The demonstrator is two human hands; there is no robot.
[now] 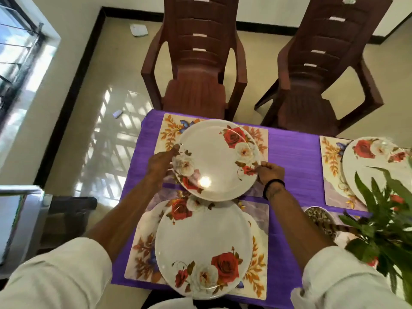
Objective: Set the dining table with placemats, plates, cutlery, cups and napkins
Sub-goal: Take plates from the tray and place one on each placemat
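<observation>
Plates going down, place by place, on the purple-clothed table [294, 157].

Nearest: near plate [204, 239] already flat on near placemat [142, 255], roses at both its near and far rim. Sits a shade left of centre on the mat; acceptable.

Mid: far plate [217, 160] held by both hands over far placemat [169, 132]. Left hand [161, 161] pinching the left rim, thumb on top. Right hand [270, 172] pinching the right rim near the small red bud, fingers curled; black band on that wrist. Near edge looks raised, plate tilted toward the camera, glare spot on the glaze. Cannot tell whether far edge touches the mat yet.

Judged step: lowering and centring this plate. To do well:
- Lower far edge first, then near edge, no sliding across the cloth.
- Centre so mat border shows evenly on all sides.
- Keep clear of the near plate; rims look close to overlapping from this angle.
- Release both pinches together only once flat.
- Watch the mat: likely light, may skid or ruck the cloth if the plate drags.

Right: third plate [365, 166] on third placemat [332, 175], partly hidden by plant leaves [379, 219]. Patterned bowl or pot [321, 219] beside the plant.

Far: two brown plastic chairs [196, 70] at the far edge.

No cutlery, cups or napkins in view; still to come.
</observation>
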